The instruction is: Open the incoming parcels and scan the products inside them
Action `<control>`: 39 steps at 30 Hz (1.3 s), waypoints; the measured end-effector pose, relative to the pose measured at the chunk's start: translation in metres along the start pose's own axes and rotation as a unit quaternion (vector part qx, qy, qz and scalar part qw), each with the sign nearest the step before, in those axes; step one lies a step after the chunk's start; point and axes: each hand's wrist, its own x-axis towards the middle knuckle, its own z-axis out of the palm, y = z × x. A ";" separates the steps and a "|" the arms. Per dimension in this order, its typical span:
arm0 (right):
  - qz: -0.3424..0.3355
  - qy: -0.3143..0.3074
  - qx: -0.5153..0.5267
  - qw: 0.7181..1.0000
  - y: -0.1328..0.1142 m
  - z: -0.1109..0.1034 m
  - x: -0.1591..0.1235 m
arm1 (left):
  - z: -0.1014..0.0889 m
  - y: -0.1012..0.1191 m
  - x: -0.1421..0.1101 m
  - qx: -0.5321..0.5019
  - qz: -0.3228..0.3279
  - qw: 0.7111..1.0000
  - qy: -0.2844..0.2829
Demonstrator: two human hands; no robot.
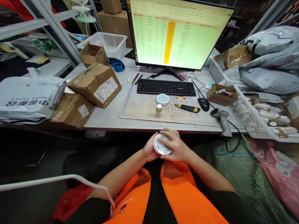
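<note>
Just in front of the desk edge, over my lap, I hold a round white lidded jar point(161, 145) with dark print on its top. My left hand point(149, 148) is closed round its left side. Across the lid and right side lie the fingers of my right hand point(175, 145), gripping it too. Beyond my hands, a small bottle point(158, 112) with a white cap and yellowish contents stands on the desk mat point(140, 107). Behind it sits a second round tub point(163, 99) with a pale blue lid. A yellow and black utility knife point(187, 108) lies to the right.
A keyboard point(166, 87) and monitor point(179, 34) stand behind the mat. Cardboard boxes point(100, 84) and a grey mailer bag point(30, 98) are on the left. On the right are a mouse point(203, 104), a barcode scanner point(221, 119) and a filled white basket point(249, 116).
</note>
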 end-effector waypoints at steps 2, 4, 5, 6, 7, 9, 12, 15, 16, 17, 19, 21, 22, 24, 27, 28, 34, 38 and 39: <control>0.075 0.048 -0.064 0.994 0.023 -0.020 -0.011 | -0.005 0.006 -0.008 0.008 0.002 1.000 -0.025; 0.171 0.114 -0.109 0.973 0.032 -0.030 -0.016 | -0.005 0.007 -0.012 0.007 0.020 0.999 -0.032; 0.186 0.112 -0.101 0.971 0.029 -0.031 -0.016 | -0.003 0.005 -0.012 -0.001 0.033 0.999 -0.026; 0.180 0.084 -0.078 0.977 0.022 -0.030 -0.015 | 0.001 0.002 -0.011 -0.011 0.044 0.999 -0.015; 0.159 0.042 -0.049 0.985 0.012 -0.027 -0.011 | 0.007 -0.001 -0.009 -0.021 0.052 0.998 -0.002; 0.113 -0.018 -0.002 0.993 -0.010 -0.020 -0.002 | 0.018 -0.008 -0.006 -0.023 0.058 0.998 0.019; 0.065 -0.038 0.044 0.996 -0.026 -0.017 0.010 | 0.029 -0.010 -0.007 0.019 0.040 0.998 0.052; -0.016 -0.050 0.057 0.997 -0.022 -0.022 0.012 | 0.027 -0.003 -0.012 0.061 -0.017 0.995 0.080; -0.047 -0.053 0.055 0.996 -0.020 -0.024 0.011 | 0.024 -0.001 -0.014 0.073 -0.050 0.993 0.078; -0.079 -0.058 0.054 0.994 -0.018 -0.025 0.010 | 0.020 0.001 -0.015 0.086 -0.087 0.990 0.069; -0.138 -0.081 0.053 0.986 -0.015 -0.027 0.008 | 0.009 0.002 -0.015 0.110 -0.151 0.982 0.035; -0.184 -0.107 0.053 0.976 -0.012 -0.030 0.006 | 0.000 0.000 -0.015 0.120 -0.181 0.976 -0.011; -0.204 -0.114 0.055 0.971 -0.010 -0.031 0.005 | -0.004 -0.002 -0.014 0.121 -0.183 0.975 -0.029; -0.228 -0.121 0.066 0.964 -0.007 -0.031 0.003 | -0.007 -0.008 -0.012 0.121 -0.156 0.979 -0.045; -0.156 -0.110 0.098 0.977 -0.009 -0.021 -0.003 | -0.002 -0.022 -0.003 0.109 -0.004 0.994 -0.004; -0.099 -0.089 0.105 0.986 -0.013 -0.014 -0.005 | 0.001 -0.027 0.000 0.104 0.061 0.993 0.018; 0.123 0.095 0.047 0.987 -0.031 0.022 -0.004 | 0.010 -0.039 0.011 0.087 0.158 0.978 0.103; -0.024 0.026 0.084 0.996 -0.019 0.012 0.002 | 0.014 -0.015 -0.002 0.059 -0.028 0.997 0.044; -0.066 0.004 0.102 0.993 -0.016 0.008 0.002 | 0.013 -0.010 -0.005 0.061 -0.086 0.994 0.015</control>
